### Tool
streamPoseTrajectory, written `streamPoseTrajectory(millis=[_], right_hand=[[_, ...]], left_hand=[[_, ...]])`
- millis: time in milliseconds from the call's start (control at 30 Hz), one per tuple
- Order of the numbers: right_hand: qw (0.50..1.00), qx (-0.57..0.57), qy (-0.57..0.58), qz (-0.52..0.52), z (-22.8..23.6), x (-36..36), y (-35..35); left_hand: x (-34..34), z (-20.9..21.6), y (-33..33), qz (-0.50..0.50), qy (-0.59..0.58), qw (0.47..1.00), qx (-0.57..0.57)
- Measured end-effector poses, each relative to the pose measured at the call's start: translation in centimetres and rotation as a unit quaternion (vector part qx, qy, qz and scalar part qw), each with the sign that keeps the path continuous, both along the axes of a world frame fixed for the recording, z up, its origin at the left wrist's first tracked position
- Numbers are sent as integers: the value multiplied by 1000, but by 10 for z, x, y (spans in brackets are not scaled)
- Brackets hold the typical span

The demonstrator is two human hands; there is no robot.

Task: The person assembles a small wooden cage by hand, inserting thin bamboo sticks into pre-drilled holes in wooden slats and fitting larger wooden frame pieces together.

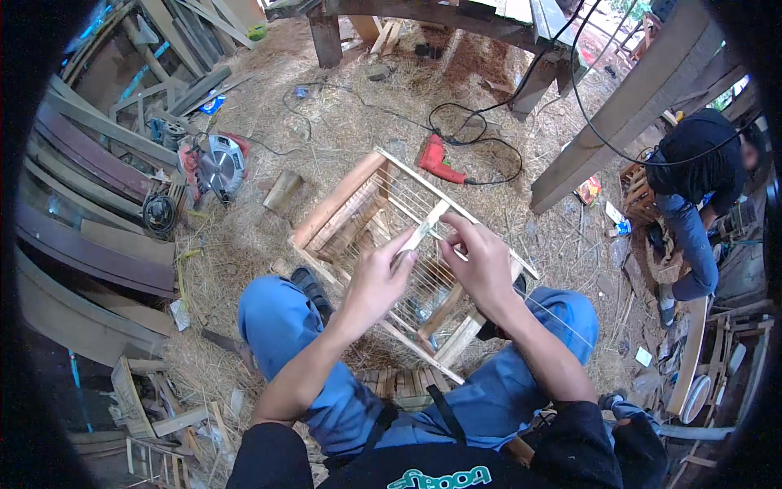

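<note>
My left hand (379, 277) is closed on a short flat wood strip (432, 218), pinched between thumb and fingers and slanting up to the right. Beside the strip, my right hand (482, 257) has its thumb and forefinger curled together on a thin stick (562, 320), which comes out behind the hand over my right knee. Under both hands lies a wooden cage frame (342, 200) with rows of slim bars, resting between my feet. My hands partly cover its bars.
A red corded drill (441, 160) lies beyond the cage; a circular saw (220, 167) sits to the left. Boards (90, 236) are stacked at far left. A wooden post (627, 106) slants at right, near a seated person (692, 179). Straw and shavings cover the ground.
</note>
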State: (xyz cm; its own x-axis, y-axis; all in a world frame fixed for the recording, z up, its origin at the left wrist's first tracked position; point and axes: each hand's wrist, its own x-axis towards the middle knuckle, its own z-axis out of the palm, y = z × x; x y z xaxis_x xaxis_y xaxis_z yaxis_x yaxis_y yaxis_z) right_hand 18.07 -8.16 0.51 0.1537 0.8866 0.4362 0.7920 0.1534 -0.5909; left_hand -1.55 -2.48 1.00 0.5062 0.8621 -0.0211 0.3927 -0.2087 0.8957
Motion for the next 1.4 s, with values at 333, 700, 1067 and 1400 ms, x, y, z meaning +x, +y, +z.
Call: streamPoseTrajectory(millis=[333, 700, 1067, 1400], right_hand=[[995, 26, -84, 54, -6, 4, -1], [988, 7, -148, 40, -3, 0, -3], [986, -41, -156, 53, -9, 1, 0], [988, -48, -137, 44, -7, 3, -4]], left_hand=[[10, -6, -15, -10, -20, 1000, -12], [9, -14, -4, 23, -17, 1000, 13], [0, -25, 0, 31, -25, 999, 14], [-2, -24, 2, 36, -15, 999, 30]])
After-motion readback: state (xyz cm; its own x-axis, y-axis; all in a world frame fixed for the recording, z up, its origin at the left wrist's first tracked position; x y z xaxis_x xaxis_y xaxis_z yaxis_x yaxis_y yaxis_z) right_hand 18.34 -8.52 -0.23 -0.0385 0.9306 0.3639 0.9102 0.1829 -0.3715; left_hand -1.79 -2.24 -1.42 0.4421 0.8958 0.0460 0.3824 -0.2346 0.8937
